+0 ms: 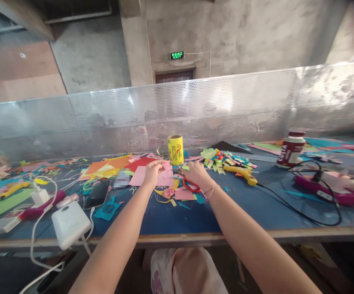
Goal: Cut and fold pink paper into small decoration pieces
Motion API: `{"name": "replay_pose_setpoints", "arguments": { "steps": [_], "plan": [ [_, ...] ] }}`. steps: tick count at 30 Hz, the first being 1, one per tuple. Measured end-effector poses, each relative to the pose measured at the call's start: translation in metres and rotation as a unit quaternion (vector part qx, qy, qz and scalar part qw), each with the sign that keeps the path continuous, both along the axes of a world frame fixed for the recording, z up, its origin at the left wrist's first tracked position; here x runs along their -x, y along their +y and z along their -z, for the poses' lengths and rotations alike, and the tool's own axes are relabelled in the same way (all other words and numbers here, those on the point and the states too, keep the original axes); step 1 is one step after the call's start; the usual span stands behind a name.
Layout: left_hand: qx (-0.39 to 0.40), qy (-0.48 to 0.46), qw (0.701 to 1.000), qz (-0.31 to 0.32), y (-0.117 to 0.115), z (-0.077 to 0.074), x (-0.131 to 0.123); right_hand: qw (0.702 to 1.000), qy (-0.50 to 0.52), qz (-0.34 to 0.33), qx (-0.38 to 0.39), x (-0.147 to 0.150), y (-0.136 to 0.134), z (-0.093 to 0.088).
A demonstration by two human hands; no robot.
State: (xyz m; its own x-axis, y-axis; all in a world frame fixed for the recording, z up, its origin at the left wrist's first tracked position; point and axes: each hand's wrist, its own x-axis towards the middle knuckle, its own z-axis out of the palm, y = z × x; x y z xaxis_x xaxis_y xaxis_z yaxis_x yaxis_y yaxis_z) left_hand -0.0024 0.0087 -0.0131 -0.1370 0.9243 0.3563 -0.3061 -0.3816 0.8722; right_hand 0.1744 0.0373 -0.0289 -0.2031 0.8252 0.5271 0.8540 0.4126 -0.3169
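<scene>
My left hand is closed in a pinch on a small piece of pink paper, above a larger pink sheet on the table. To its right, my right hand curls its fingers down over red-handled scissors; the red loops stick out below the palm, and the fingertips are partly hidden. Just beyond and between both hands stands a yellow tape roll, upright on its end. Pink, yellow and blue paper scraps lie under and around the hands.
A yellow glue gun with a black cord lies right, near a paper-strip pile. Farther right are a Costa bottle and a purple power strip. Left are a phone and a white power bank. A perforated metal screen stands behind.
</scene>
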Motion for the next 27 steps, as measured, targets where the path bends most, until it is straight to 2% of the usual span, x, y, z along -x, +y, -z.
{"name": "replay_pose_setpoints", "arguments": {
  "steps": [3,6,8,13,17,20,27],
  "plan": [
    [-0.011,0.058,0.998,-0.006,0.002,0.003,-0.001,0.985,0.136,-0.093,-0.05,0.011,-0.007,-0.011],
    [-0.022,0.102,0.995,0.002,0.003,0.006,-0.001,0.96,0.222,-0.17,-0.023,0.021,-0.014,-0.018],
    [-0.024,0.115,0.993,0.014,0.003,0.007,-0.001,0.949,0.247,-0.197,0.001,0.024,-0.017,-0.019],
    [-0.003,0.115,0.993,0.009,0.001,0.005,-0.002,0.932,0.295,-0.205,0.057,0.025,-0.018,-0.017],
    [0.03,0.078,0.995,0.049,-0.003,0.004,-0.007,0.885,0.408,-0.199,0.104,0.026,-0.016,-0.015],
    [0.047,0.074,0.993,0.079,-0.003,0.005,-0.009,0.853,0.455,-0.214,0.14,0.027,-0.017,-0.015],
    [0.044,0.067,0.995,0.052,0.0,0.006,-0.007,0.841,0.466,-0.228,0.154,0.029,-0.016,-0.014]
  ]
}}
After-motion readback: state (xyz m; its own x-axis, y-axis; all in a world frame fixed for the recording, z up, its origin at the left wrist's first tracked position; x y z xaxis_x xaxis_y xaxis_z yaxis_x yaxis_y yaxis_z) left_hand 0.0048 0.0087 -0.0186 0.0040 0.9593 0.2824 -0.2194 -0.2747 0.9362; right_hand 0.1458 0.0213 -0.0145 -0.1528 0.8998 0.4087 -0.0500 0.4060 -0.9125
